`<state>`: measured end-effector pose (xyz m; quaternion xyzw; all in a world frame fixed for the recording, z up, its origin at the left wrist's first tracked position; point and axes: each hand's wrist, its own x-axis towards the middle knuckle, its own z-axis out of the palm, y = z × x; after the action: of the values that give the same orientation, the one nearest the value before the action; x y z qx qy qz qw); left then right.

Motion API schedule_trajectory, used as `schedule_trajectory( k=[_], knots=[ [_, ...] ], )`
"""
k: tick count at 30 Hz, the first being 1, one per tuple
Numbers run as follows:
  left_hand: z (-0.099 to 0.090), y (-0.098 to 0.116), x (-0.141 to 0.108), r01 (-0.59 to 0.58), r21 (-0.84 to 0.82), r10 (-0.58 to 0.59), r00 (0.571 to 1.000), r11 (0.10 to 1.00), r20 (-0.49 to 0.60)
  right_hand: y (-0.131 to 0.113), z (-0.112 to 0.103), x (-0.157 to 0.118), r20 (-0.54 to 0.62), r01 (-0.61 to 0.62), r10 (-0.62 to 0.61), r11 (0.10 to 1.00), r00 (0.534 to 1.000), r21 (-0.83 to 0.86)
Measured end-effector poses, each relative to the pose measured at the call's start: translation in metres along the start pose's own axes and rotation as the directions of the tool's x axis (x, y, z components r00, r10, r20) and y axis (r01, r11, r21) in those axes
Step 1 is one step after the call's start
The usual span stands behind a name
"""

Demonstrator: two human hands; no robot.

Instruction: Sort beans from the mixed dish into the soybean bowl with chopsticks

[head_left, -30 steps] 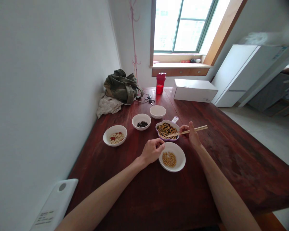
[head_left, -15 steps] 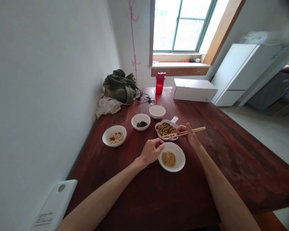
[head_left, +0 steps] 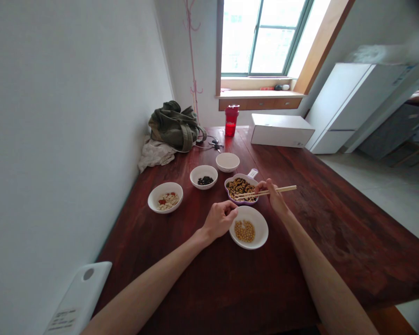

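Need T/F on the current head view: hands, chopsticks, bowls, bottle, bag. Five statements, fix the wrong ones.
1. The right hand holds chopsticks. True.
2. The left hand is at the purple-rimmed dish's handle. False: it is at the rim of the yellow-bean bowl.
3. The red bottle stands upright. True.
4. The green bag sits on the white box. False: it is left of the bottle, by the wall.
5. The chopsticks' tips are over the yellow-bean bowl. False: over the dish.

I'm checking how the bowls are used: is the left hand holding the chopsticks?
No, the right hand holds the chopsticks, while the left hand is at the rim of the bowl of yellow beans.
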<state>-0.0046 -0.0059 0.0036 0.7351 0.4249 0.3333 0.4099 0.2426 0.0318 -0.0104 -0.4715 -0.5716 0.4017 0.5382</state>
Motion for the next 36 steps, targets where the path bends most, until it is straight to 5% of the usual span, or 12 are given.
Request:
schedule_trajectory(
  k=[22,36],
  knots=[
    [0.001,-0.004,0.002,0.027,0.008,-0.026,0.997,1.0,-0.079,0.001,0.006,-0.001,-0.025,0.018,-0.02,0.998,0.999,-0.052],
    [0.001,-0.004,0.003,0.049,-0.019,-0.051,0.992,0.999,-0.116,0.01,0.0,0.002,-0.121,-0.024,0.045,0.984,0.992,0.176]
  ],
)
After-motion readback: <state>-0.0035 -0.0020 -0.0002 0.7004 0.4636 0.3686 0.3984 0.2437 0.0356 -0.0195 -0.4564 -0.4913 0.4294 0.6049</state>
